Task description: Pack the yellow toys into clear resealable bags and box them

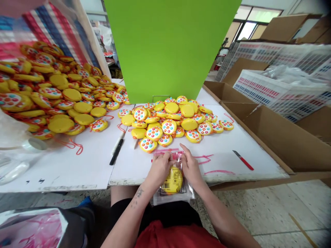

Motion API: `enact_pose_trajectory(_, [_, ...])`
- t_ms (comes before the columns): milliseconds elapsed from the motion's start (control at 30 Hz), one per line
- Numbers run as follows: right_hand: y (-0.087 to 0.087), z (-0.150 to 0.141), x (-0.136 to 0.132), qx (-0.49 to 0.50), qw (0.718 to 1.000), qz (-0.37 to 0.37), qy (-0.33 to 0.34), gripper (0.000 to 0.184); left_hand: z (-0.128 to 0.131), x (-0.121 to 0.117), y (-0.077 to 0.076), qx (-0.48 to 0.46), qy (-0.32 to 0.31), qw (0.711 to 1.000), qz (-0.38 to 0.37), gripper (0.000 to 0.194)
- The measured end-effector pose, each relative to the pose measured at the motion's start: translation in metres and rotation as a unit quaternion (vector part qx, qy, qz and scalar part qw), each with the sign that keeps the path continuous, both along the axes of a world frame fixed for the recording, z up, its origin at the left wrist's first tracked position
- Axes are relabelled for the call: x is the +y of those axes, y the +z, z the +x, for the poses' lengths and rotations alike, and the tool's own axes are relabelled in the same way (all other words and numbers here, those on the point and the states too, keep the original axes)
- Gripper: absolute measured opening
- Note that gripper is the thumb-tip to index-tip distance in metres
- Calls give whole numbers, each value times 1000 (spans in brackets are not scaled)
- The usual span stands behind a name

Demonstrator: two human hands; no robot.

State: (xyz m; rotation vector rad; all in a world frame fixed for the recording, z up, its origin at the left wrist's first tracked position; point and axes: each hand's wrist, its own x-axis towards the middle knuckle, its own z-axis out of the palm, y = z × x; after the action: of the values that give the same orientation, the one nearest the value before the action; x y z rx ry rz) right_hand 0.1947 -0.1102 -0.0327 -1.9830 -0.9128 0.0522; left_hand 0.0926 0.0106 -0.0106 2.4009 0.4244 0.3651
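At the table's front edge, a clear plastic bag [160,199] with a yellow round toy [176,179] inside lies between my hands. Black print and a barcode show on the bag. My left hand [160,168] pinches its upper edge, fingers curled in. On the other side, my right hand [191,168] grips the bag's upper corner, with the index finger stretched forward. Just beyond my hands is a pile of yellow toys [169,126], some showing white faces with coloured dots and others plain yellow backs.
A larger heap of the same toys [59,96] spills from a striped sack at left. A black pen [117,151] and a red-handled knife [243,160] lie on the white table [93,172]. A green panel [170,48] stands behind; open cardboard boxes [279,137] line the right.
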Motion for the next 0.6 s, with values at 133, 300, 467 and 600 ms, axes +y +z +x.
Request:
enact_pose_trajectory(133, [4,0,1,110,990,75,40,44,-9,-3,0,-88,68,994,-13,11])
enact_pose_trajectory(300, [0,2,-2,170,978,101,71,44,-22,3,-12,-172,199,936,-234,50])
enact_pose_trajectory(467, [5,8,1,-10,995,80,56,40,-17,8,-29,-80,141,906,-392,30])
enact_pose_trajectory(600, [18,11,7,-186,973,15,139,40,-15,9,-37,-98,134,893,-418,24])
